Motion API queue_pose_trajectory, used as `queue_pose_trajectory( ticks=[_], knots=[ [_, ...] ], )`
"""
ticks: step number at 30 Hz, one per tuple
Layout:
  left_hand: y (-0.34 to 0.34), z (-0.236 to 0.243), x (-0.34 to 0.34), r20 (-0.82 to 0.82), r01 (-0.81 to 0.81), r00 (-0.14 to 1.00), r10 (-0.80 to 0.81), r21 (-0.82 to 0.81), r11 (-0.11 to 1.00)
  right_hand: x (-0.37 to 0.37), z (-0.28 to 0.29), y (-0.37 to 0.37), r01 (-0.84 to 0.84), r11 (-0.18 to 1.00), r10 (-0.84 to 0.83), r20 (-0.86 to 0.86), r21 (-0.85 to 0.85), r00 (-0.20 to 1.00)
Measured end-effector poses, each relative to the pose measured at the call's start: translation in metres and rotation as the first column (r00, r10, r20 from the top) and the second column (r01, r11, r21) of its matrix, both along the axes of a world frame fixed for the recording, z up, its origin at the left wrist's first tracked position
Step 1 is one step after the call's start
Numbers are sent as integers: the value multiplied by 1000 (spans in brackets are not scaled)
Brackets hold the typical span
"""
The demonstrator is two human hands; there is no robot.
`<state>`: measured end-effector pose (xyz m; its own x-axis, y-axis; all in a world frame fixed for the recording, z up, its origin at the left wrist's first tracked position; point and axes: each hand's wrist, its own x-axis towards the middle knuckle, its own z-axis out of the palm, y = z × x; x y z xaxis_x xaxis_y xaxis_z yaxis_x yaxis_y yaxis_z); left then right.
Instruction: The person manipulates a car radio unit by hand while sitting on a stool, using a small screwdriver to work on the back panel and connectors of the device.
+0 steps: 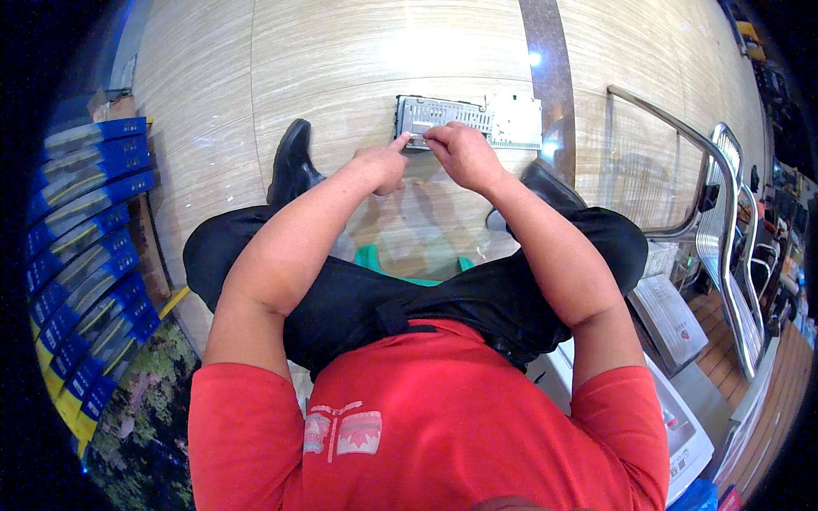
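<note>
A flat silver metal unit (443, 111) with a slotted, perforated casing lies on the floor between my shoes, a paler plate reaching out on its right. My left hand (381, 168) has its index finger stretched to the unit's near left edge, while its other fingers curl under. On the same edge, my right hand (467, 156) pinches thumb and fingertips together. A small pale bit shows between the two hands' fingertips, too small to name. What the right fingertips hold is hidden.
A green plastic seat edge (368, 255) shows beneath me. Blue and yellow boxes (94, 230) are stacked at the left. A tubular metal chair (724, 230) stands at the right, near a white basin-like piece (686, 426) and a grey box (671, 324). A dark strip (554, 60) crosses the tiled floor.
</note>
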<state>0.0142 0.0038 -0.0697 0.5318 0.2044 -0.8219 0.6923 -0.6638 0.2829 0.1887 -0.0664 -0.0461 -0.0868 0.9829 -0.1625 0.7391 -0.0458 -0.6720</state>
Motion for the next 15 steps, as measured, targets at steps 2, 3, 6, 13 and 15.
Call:
queue_pose_trajectory(
  ticks=[2, 3, 6, 13, 15],
  knots=[
    [0, 1, 0, -1, -1, 1000, 1, 0, 1000, 0, 1, 0, -4, 1000, 4, 6, 7, 1000],
    [0, 2, 1, -3, -1, 1000, 1, 1, 1000, 0, 2, 0, 3, 1000, -3, 3, 5, 1000],
    [0, 1, 0, 2, -5, 1000, 5, 5, 1000, -2, 3, 1, 13, 1000, -13, -4, 7, 1000],
    [0, 1, 0, 11, -10, 1000, 10, -8, 1000, -1, 2, 0, 23, 1000, -23, -5, 18, 1000],
    [0, -1, -1, 10, -6, 1000, 6, -2, 1000, -1, 4, 1, 22, 1000, -22, -6, 14, 1000]
  ],
)
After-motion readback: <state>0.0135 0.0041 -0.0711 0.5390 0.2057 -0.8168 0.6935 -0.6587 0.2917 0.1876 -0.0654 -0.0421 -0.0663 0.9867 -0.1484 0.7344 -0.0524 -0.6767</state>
